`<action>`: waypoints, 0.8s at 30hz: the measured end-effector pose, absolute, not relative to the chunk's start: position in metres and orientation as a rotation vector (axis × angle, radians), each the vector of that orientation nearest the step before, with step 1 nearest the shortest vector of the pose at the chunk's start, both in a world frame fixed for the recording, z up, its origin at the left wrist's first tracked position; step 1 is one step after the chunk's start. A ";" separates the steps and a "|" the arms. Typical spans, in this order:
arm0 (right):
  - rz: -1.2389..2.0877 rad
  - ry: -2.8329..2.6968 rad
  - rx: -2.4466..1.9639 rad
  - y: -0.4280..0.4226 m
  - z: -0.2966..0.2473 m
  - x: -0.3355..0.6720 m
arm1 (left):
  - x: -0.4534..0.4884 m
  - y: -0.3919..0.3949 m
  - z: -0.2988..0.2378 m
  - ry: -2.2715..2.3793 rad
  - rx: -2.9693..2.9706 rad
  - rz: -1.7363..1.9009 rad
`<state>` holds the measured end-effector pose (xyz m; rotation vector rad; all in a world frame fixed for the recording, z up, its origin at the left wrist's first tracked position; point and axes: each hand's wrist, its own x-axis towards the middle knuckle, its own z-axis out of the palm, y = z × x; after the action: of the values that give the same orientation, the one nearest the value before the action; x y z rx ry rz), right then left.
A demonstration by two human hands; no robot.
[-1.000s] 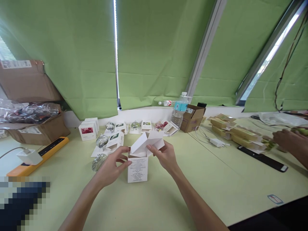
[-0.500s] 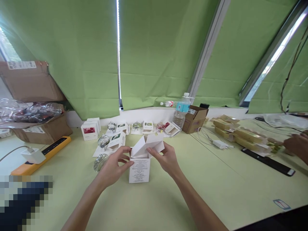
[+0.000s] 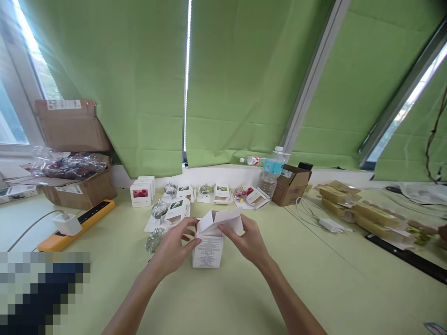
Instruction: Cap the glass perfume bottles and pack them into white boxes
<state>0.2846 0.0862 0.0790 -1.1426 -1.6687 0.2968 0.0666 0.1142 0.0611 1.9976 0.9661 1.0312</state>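
A small white carton (image 3: 207,252) with fine print on its front stands on the table, its top open. My left hand (image 3: 176,244) grips the carton's upper left side between thumb and fingers. My right hand (image 3: 249,238) pinches a folded white card piece (image 3: 228,217) at the top, thumb on the near face. Whether this piece is a flap or an insert, I cannot tell. Beside my left wrist lies a clear round glass ornament (image 3: 155,239), partly hidden. Behind it are another glass ornament (image 3: 159,210) and an open white box (image 3: 177,211).
Several white boxes (image 3: 141,194) stand at the back left. Further right are a pink ornament (image 3: 240,193), a water bottle (image 3: 270,174) and a brown carton (image 3: 289,186). An orange power strip (image 3: 77,226) lies left; yellow boxes (image 3: 375,216) and a charger (image 3: 330,225) lie right.
The view has swung left, so things sit further right. Both hands keep their hold on the carton and card, with little change. The other person's hand at right has mostly left the view.
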 end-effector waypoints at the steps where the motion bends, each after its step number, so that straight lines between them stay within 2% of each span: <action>1: 0.308 -1.686 -1.150 0.088 0.081 0.285 | 0.066 0.115 0.061 0.981 1.996 1.040; 10: 0.374 -1.875 -1.178 0.106 0.103 0.279 | 0.061 0.120 0.060 1.078 1.992 1.035; 24: 0.367 -1.769 -1.256 0.102 0.090 0.280 | 0.065 0.119 0.059 1.097 2.017 1.018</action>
<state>0.2804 0.1024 0.0897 -1.2555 -1.7690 0.3666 0.0647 0.1187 0.0593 2.0170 1.0972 1.0176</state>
